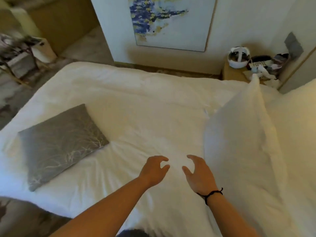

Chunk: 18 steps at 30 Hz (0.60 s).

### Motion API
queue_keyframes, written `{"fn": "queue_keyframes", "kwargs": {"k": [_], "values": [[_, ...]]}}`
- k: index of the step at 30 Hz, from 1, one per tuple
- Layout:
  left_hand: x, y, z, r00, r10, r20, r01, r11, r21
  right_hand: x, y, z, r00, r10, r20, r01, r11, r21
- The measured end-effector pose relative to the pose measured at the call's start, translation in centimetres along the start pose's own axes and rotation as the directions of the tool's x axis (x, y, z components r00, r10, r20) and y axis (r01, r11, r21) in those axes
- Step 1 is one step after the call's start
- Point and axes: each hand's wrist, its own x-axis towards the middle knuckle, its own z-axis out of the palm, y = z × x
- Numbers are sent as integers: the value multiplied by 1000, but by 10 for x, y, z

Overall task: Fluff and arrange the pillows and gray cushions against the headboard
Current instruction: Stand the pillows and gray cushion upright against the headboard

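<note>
A white bed (136,103) with a wrinkled cover fills most of the view; a gray cushion (61,144) lies flat on its left part, and a white pillow (239,134) stands tilted on the right, well apart from the cushion. The left hand (153,170) and the right hand (198,173) hover over the cover between them, both spread with curled fingers and holding nothing. Behind the bed a painting (171,23) hangs on the wall, and a nightstand (234,74) with clutter stands at the right.
</note>
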Motion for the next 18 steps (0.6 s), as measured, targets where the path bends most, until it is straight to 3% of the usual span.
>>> {"fn": "queue_keyframes", "kwargs": {"k": [5,10,14,18], "values": [[-32,-120,-76,937,-261,-234,225,960,-168,43,-78,90,978,-48,201,55,998,-32],[-57,-230,-126,824,-454,-339,380,887,-264,81,-155,179,912,-100,397,154,982,-107],[-56,-305,-154,784,-504,-363,466,864,-192,121,-204,245,861,-71,503,185,966,-182],[-27,-364,-183,785,-472,-401,481,873,-86,172,-232,306,846,-49,531,194,956,-220]]}}
